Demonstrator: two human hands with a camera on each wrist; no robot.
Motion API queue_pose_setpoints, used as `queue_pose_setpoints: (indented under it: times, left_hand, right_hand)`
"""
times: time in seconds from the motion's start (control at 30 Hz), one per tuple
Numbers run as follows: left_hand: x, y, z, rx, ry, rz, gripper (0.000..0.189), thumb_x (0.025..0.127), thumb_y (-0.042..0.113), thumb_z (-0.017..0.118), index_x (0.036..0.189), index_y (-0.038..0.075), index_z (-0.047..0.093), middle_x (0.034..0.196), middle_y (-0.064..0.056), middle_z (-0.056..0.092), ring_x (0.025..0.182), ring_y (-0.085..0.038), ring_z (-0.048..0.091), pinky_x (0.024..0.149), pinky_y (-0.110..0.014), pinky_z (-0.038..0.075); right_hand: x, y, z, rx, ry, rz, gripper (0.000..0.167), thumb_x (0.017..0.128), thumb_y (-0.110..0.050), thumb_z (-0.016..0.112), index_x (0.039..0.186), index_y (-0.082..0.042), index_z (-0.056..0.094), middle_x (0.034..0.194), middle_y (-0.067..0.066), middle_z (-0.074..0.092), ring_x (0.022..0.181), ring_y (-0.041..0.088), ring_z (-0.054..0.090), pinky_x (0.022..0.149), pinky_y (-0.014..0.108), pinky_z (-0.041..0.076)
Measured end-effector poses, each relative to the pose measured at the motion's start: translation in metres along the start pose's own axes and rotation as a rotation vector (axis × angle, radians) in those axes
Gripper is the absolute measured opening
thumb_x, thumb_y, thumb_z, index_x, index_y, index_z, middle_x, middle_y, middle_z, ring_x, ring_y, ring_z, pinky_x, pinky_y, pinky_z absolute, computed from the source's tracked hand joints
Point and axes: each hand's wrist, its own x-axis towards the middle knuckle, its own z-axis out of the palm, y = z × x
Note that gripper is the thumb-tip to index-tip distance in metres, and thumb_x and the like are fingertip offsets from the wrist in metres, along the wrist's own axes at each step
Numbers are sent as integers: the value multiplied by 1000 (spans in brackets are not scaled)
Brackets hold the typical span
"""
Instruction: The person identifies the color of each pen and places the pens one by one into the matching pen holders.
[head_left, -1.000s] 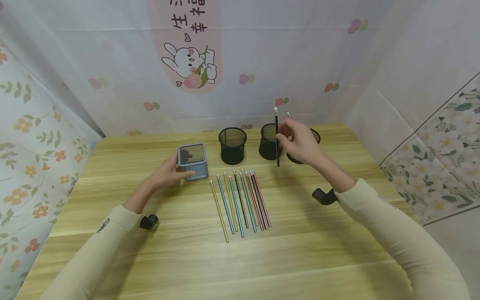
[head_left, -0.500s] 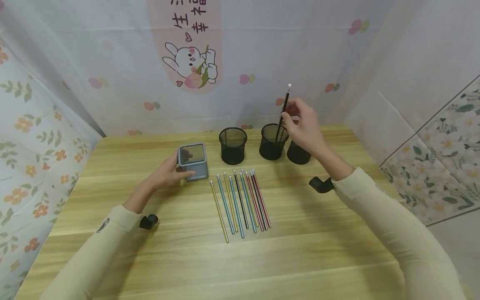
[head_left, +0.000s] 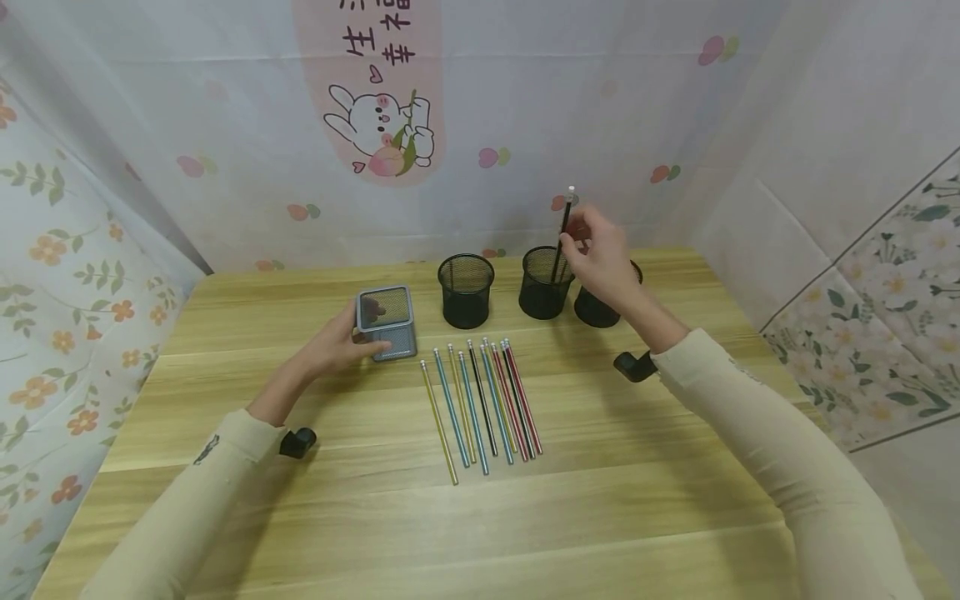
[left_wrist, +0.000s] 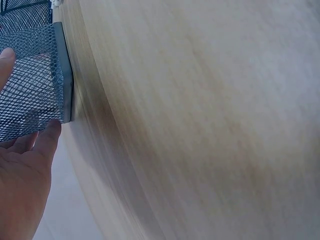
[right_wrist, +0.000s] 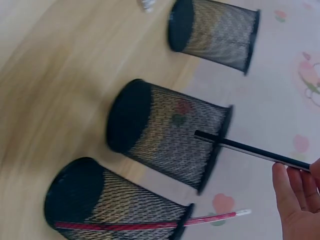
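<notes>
My right hand (head_left: 603, 262) pinches a black pencil (head_left: 565, 221), white eraser end up and slightly tilted. Its lower end shows in the mouth of the middle round black mesh pen cup (head_left: 542, 300); in the right wrist view the pencil (right_wrist: 260, 151) crosses that cup's rim. The right-hand black cup (head_left: 596, 310), partly behind my hand, contains a red pencil (right_wrist: 210, 219). On the left, my left hand (head_left: 333, 342) holds a square grey mesh pen holder (head_left: 395, 340), thumb across its front and fingers around the far side; in the left wrist view fingertips touch the mesh holder (left_wrist: 35, 85).
A third round black mesh cup (head_left: 465, 304) stands between the grey holder and the middle cup. Several yellow, blue, black and red pencils (head_left: 480, 408) lie side by side on the wooden table (head_left: 360, 525). A printed white curtain (head_left: 247, 167) hangs behind the table's back edge.
The right hand has carried the black pencil from in front of the cups back to the middle cup's mouth, then shifted slightly down and left. The left hand and grey holder have not moved.
</notes>
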Motion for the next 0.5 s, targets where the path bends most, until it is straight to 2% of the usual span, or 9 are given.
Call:
queue_pose_setpoints:
  times: [0.17,0.37,0.5]
  left_hand:
    - [-1,1,-1,20,-2,-2,70,94,4,74,147,-6,30,146,-32,40,136,-47,40,110,-53,40]
    - [-1,1,-1,28,-2,-5,68,95,9,75,145,-4,32,146,-30,41,137,-45,40,111,-52,39]
    - [0,1,-1,35,0,0,66,95,9,75,144,-5,33,145,-30,42,136,-45,40,111,-53,38]
  right_hand:
    - [-6,10,6,-50,-47,23,11,98,2,62,108,6,61,99,16,66,89,26,66,75,36,58]
    - [-11,17,14,-69,-114,44,8,96,3,62,104,5,62,93,15,66,83,26,64,69,33,54]
    - [-13,19,19,-65,-164,64,9,95,4,64,104,5,61,93,15,66,85,27,64,74,38,57]
